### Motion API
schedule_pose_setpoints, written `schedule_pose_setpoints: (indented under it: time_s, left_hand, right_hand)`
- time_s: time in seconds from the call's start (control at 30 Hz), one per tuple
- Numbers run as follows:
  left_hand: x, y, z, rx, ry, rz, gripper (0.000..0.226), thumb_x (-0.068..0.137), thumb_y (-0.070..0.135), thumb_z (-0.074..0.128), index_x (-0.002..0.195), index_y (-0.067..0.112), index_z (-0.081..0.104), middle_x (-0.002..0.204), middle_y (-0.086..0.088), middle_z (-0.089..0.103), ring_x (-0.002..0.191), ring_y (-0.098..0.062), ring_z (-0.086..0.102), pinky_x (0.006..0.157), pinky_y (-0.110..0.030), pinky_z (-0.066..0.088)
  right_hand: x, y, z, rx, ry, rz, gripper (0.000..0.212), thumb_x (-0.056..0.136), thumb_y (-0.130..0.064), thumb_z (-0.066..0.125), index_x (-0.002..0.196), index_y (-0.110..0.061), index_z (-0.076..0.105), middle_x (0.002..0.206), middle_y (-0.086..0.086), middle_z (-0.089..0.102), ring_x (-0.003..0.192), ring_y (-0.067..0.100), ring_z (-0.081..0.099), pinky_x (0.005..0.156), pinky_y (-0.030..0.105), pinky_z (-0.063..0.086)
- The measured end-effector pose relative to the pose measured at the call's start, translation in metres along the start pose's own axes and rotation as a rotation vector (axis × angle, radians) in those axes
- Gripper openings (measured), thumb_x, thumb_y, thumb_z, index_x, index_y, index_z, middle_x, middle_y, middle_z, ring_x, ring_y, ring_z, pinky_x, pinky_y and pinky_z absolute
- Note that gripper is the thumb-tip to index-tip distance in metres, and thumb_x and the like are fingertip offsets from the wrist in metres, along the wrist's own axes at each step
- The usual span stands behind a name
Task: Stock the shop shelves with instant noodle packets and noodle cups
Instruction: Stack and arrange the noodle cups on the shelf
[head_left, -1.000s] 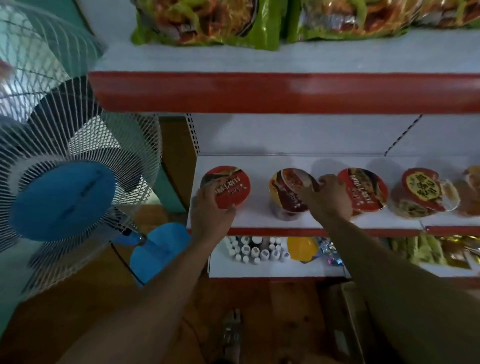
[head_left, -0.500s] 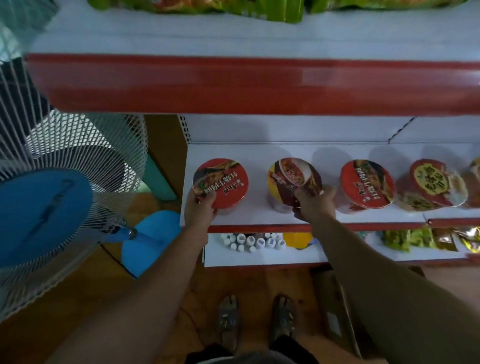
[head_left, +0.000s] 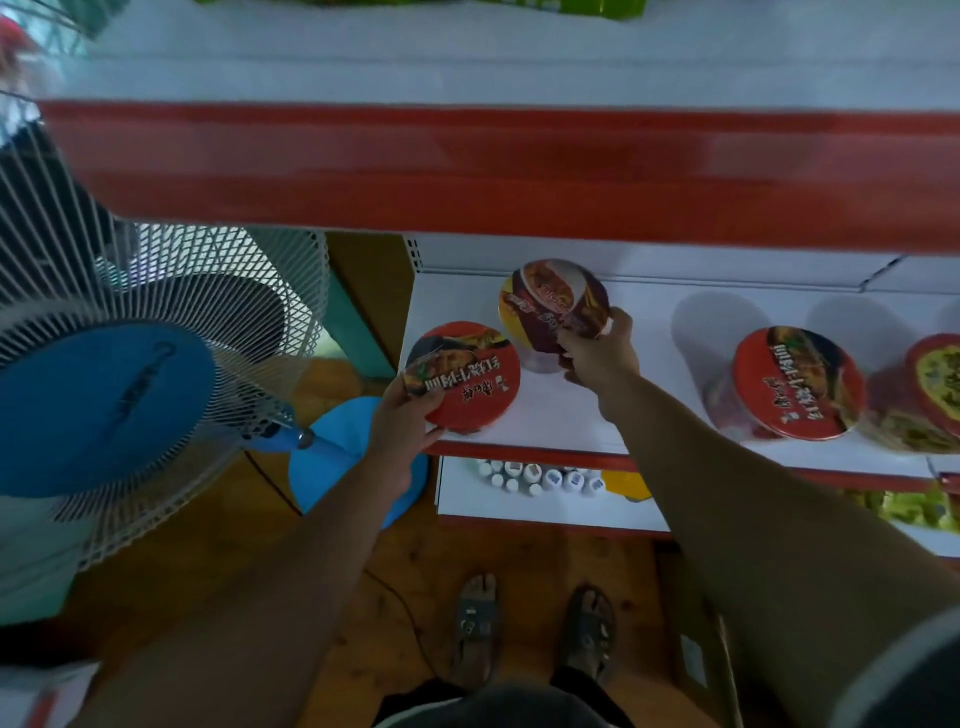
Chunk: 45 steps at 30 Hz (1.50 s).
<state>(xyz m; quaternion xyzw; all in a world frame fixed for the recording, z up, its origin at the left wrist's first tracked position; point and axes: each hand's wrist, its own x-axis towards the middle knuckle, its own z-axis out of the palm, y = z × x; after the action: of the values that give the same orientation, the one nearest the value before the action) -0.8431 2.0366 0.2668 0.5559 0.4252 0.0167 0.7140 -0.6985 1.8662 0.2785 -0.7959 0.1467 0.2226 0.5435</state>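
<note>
Far out to the left of the left hand stands a pedestal fan (head_left: 109, 400) with a white wire cage and blue blades. Its round blue base (head_left: 353, 457) lies on the wooden floor just under that wrist.

The left hand (head_left: 410, 410) grips a red-lidded noodle cup (head_left: 467, 379) by its near left rim, the thumb lying over the edge of the lid. The cup is at the front edge of the middle shelf (head_left: 556, 410), at its left end. Whether it rests on the board or is held just clear cannot be told.

Beyond that cup and deeper in, the right hand (head_left: 597, 348) clamps the near right rim of a maroon-and-yellow noodle cup (head_left: 553, 306). This cup is tilted, with its white body showing below the lid. The two hands are apart, each on its own cup, and the cups sit close together.

Below the hands, small white bottles (head_left: 540, 475) cluster on the lower shelf (head_left: 519, 512). Two sandalled feet (head_left: 475, 623) stand on the floor between the forearms.

To the right of the right hand, well apart from it, a second red-lidded cup (head_left: 800, 384) leans on the same board. A yellow-centred cup (head_left: 937, 379) is just beside it at the frame edge. Green packets (head_left: 904, 506) lie under those. Above both hands runs the red lip of the upper shelf (head_left: 519, 171).
</note>
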Motion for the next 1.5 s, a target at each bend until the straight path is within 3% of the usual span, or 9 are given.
schedule_pose_setpoints:
  time_s: [0.13,0.23,0.33,0.43,0.7,0.97,1.17,1.4,1.5]
  left_hand:
    - [-0.003,0.002,-0.005,0.017,-0.033,-0.001,0.038,0.096,0.013,0.058,0.134,0.02,0.055,0.126,-0.005,0.06,0.109,-0.019,0.06,0.079,-0.036,0.06]
    - [-0.006,0.004,-0.008,0.026,-0.053,-0.004,0.037,0.095,0.017,0.06,0.131,0.021,0.058,0.126,-0.005,0.062,0.114,-0.022,0.06,0.081,-0.038,0.06]
    - [-0.011,0.007,-0.007,0.029,-0.088,0.008,0.037,0.093,0.023,0.061,0.13,0.019,0.058,0.124,-0.006,0.064,0.114,-0.023,0.06,0.079,-0.035,0.059]
    - [-0.022,0.012,0.004,0.04,-0.155,0.047,0.033,0.095,0.031,0.059,0.126,0.022,0.057,0.118,-0.002,0.064,0.114,-0.02,0.058,0.086,-0.034,0.055]
    - [-0.061,0.028,0.08,0.044,-0.37,0.157,0.044,0.09,0.046,0.057,0.132,0.034,0.047,0.121,0.011,0.06,0.114,-0.006,0.052,0.1,-0.039,0.041]
    - [-0.093,0.041,0.185,-0.041,-0.439,0.025,0.021,0.094,0.031,0.058,0.115,0.03,0.056,0.112,0.004,0.063,0.112,-0.017,0.054,0.092,-0.045,0.045]
    - [-0.101,0.027,0.261,-0.099,-0.442,0.054,0.042,0.094,0.033,0.056,0.135,0.027,0.045,0.117,0.003,0.06,0.111,-0.017,0.055,0.087,-0.041,0.046]
    - [-0.091,0.0,0.313,-0.01,-0.386,0.167,0.04,0.095,0.036,0.057,0.133,0.028,0.048,0.115,0.006,0.064,0.105,-0.012,0.058,0.092,-0.039,0.047]
    - [-0.092,-0.009,0.323,0.1,-0.39,0.227,0.041,0.096,0.037,0.056,0.134,0.028,0.047,0.122,0.002,0.063,0.107,-0.013,0.059,0.086,-0.033,0.048]
  right_hand:
    - [-0.019,0.01,-0.005,-0.172,0.074,0.013,0.067,0.079,-0.059,0.063,0.129,-0.018,0.046,0.11,0.007,0.067,0.097,0.028,0.067,0.085,0.046,0.057]
    - [-0.038,0.015,-0.007,-0.252,-0.112,-0.096,0.049,0.093,-0.06,0.049,0.105,-0.015,0.063,0.092,0.001,0.064,0.09,0.021,0.06,0.086,0.043,0.052]
    - [-0.057,0.013,-0.006,-0.086,-0.327,-0.096,0.037,0.095,-0.06,0.044,0.111,-0.03,0.057,0.122,-0.002,0.06,0.111,0.017,0.051,0.103,0.043,0.043]
    - [-0.072,0.012,-0.01,0.127,-0.397,0.001,0.06,0.092,-0.066,0.04,0.132,-0.022,0.051,0.13,0.002,0.057,0.121,0.022,0.052,0.107,0.048,0.043]
    - [-0.086,0.009,-0.076,0.345,-0.242,-0.094,0.06,0.094,-0.064,0.039,0.128,-0.019,0.059,0.122,0.004,0.064,0.112,0.019,0.059,0.081,0.033,0.053]
    - [-0.084,0.001,-0.171,0.407,-0.153,-0.151,0.056,0.097,-0.063,0.033,0.126,-0.022,0.055,0.11,-0.002,0.066,0.106,0.013,0.063,0.097,0.035,0.048]
    - [-0.057,0.032,-0.247,0.107,0.325,-0.203,0.038,0.099,-0.036,0.051,0.131,-0.018,0.06,0.128,0.002,0.063,0.119,0.022,0.057,0.1,0.033,0.044]
    - [-0.025,0.093,-0.275,0.03,0.254,-0.027,0.062,0.095,-0.043,0.057,0.149,-0.016,0.039,0.15,0.005,0.045,0.135,0.027,0.044,0.109,0.037,0.036]
    - [-0.014,0.099,-0.27,0.144,0.175,0.017,0.055,0.095,-0.047,0.056,0.142,-0.021,0.046,0.136,-0.001,0.053,0.126,0.021,0.048,0.107,0.042,0.039]
